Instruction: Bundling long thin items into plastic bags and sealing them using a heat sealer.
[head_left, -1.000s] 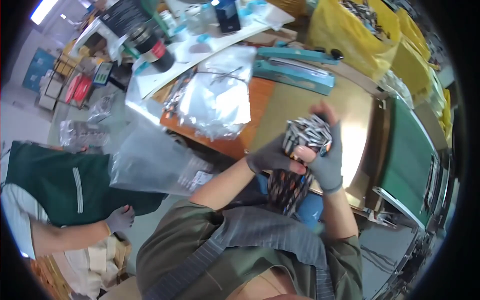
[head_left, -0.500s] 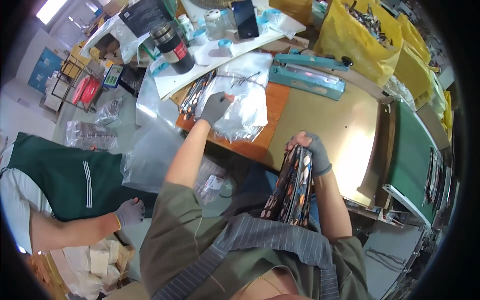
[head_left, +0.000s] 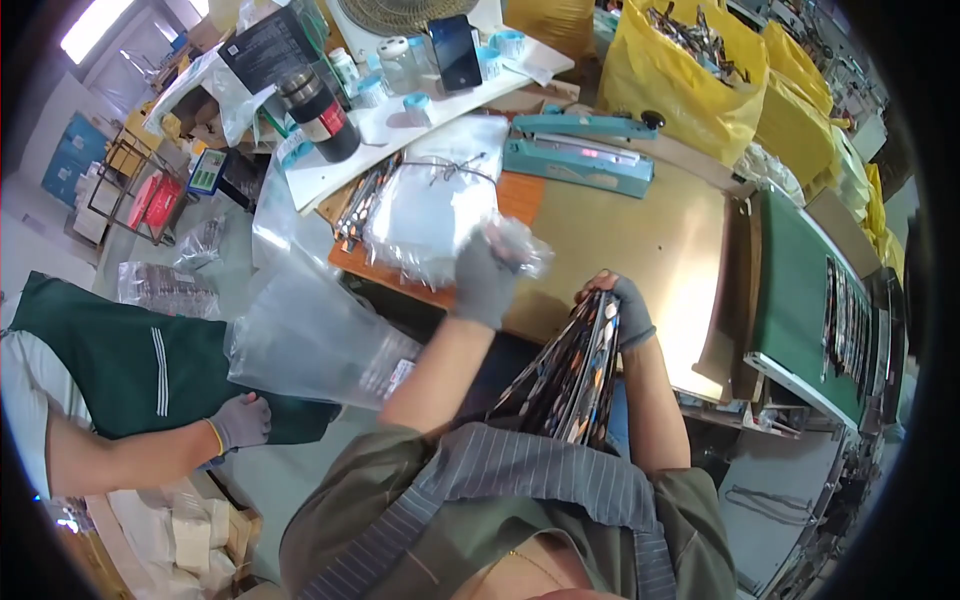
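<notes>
My left hand [head_left: 485,275], in a grey fingerless glove, is raised over the near edge of the table. Its fingers are closed on a crumpled clear plastic bag [head_left: 527,247], slightly blurred. In my right hand [head_left: 628,310], gloved the same way, is a bundle of long dark strips [head_left: 575,370] with an orange, white and blue leaf-like pattern. The strips fan downward to my striped apron [head_left: 550,470], and their lower ends are hidden. Beyond my left hand lies a stack of clear plastic bags [head_left: 430,205], with a dark cord across it.
A teal heat sealer [head_left: 580,165] stands on the table, behind a bare tan surface [head_left: 590,230]. To its left, a white shelf [head_left: 400,125] bears a thermos [head_left: 320,120], jars and a phone. More strips hang by a green board [head_left: 800,310]. A co-worker's gloved hand [head_left: 240,422] is at left.
My left hand has come off the bag stack toward my right hand, bringing a clear bag with it. The bundle in my right hand has spread wider. The whole view has shifted slightly.
</notes>
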